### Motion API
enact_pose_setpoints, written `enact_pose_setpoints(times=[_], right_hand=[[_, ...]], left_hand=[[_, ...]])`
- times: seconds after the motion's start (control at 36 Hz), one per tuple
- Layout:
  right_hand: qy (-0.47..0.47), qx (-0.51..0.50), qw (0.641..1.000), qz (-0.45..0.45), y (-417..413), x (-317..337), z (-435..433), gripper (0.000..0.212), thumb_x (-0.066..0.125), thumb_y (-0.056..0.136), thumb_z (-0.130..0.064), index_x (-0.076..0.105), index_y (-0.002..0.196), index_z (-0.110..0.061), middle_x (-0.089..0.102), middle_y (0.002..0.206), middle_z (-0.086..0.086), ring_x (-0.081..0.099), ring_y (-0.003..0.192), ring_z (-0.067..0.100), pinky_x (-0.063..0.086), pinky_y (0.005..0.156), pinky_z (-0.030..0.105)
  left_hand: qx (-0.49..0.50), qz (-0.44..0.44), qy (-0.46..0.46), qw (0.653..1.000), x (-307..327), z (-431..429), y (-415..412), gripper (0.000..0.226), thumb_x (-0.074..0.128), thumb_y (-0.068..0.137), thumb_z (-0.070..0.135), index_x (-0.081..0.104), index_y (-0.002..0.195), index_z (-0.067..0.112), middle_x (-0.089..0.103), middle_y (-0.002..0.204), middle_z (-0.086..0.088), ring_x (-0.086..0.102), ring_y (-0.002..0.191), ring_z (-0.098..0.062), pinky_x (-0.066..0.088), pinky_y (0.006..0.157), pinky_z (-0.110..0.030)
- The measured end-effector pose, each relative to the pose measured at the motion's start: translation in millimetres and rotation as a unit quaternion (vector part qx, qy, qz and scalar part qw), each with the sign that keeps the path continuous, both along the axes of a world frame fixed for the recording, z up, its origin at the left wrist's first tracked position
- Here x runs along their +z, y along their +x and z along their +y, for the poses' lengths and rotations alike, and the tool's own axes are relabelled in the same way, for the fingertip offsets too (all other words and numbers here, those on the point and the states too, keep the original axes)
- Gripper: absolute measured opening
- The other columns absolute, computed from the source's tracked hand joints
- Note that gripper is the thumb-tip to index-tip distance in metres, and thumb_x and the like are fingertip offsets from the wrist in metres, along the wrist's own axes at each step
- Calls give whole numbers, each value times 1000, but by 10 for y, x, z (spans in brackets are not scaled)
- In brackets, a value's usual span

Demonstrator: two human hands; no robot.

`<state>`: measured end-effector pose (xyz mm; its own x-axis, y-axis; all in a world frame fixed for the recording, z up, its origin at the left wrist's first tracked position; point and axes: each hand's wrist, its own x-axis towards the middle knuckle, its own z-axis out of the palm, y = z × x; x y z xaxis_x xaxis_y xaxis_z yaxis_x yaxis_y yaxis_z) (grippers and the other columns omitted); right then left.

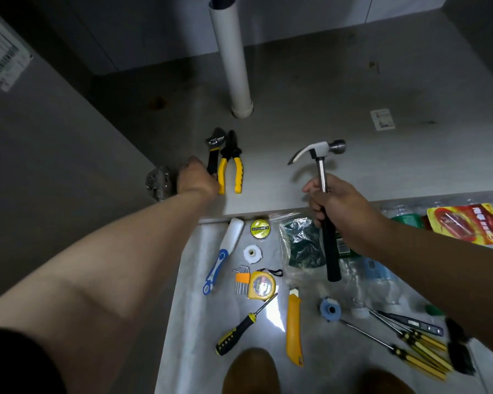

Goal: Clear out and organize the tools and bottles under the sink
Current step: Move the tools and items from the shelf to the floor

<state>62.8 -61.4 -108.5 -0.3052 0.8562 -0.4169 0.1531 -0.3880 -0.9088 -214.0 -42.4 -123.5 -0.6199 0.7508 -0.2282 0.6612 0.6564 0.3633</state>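
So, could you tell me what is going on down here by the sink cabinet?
A person is sorting tools at the open cabinet. The left hand reaches onto the cabinet floor and seems to grip the adjustable wrench, which lies beside the yellow pliers near the white pipe. The right hand holds a hammer upright by its handle. On the room floor in front lie a utility knife, a tape measure and several screwdrivers.

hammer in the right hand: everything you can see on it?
Claw hammer: bright metal head, curved claw pointing left, round striking face right; polished steel shank into a black grip, probably rubber. Held roughly upright, head farthest from camera, over the cabinet floor's front edge. The right hand wraps the top of the grip; nothing else touches it.
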Motion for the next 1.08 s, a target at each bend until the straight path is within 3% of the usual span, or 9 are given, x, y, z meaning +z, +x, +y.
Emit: enact_pose_setpoints(times=[0.19,0.33,0.42,0.5,0.61,0.69,0.81,0.94,1.08], right_hand=[[-10,62,998,-21,78,53,-158,16,43,104,-7,58,106,-3,37,61,-1,36,53,13,38,49,25],[26,161,982,-95,275,100,-389,20,48,105,-18,61,100,-4,42,59,-2,37,53,13,30,54,30],[110,265,936,-203,471,155,-565,20,52,103,-25,65,99,-10,55,67,-7,49,57,3,37,58,24],[117,355,895,-244,698,152,-764,18,54,102,-26,65,97,-13,62,80,-4,56,72,7,43,66,24],[116,438,843,-289,1047,34,-1046,15,57,101,-27,59,86,-31,57,78,-12,56,77,3,42,69,23],[106,441,828,-331,1355,-135,-1323,8,58,98,-26,66,96,-23,67,95,-5,62,90,10,41,73,22],[113,443,814,-357,1653,-328,-1655,11,58,95,-26,65,94,-17,69,99,4,64,95,20,43,77,29],[100,464,803,-362,1702,-460,-1851,24,54,94,-22,69,113,-20,69,115,3,63,107,21,49,90,31],[100,462,801,-366,1562,-614,-1891,51,54,91,-13,55,139,-30,57,140,-4,54,127,19,45,104,32]], left_hand=[[30,-40,-45,998,56,97,13,41,62,92,10,52,130,0,60,131,-22,58,122,-38,54,95,-39],[30,-54,16,998,55,-86,62,26,56,96,13,67,117,1,67,118,-22,63,112,-39,55,92,-42],[51,-87,82,992,76,-320,147,26,52,97,12,65,116,0,67,115,-25,62,111,-40,52,95,-45],[67,-122,155,978,115,-642,310,24,47,95,7,63,113,3,66,114,-21,62,106,-36,52,92,-42],[-5,-192,225,955,167,-1213,642,15,46,100,11,53,102,24,60,96,1,54,85,-15,41,68,-20],[-61,-236,212,947,152,-1623,913,20,48,102,13,51,93,31,54,77,11,49,69,-3,37,58,-15],[-122,-251,162,946,33,-2019,1158,21,54,103,26,52,82,22,51,64,17,45,61,-4,34,57,-21],[-200,-252,96,942,-125,-2358,1147,25,60,100,29,57,79,16,47,65,-2,42,62,-11,38,63,-41],[-203,-251,63,944,-269,-2532,1037,26,60,100,35,56,75,41,48,60,11,42,57,-7,36,57,-35]])
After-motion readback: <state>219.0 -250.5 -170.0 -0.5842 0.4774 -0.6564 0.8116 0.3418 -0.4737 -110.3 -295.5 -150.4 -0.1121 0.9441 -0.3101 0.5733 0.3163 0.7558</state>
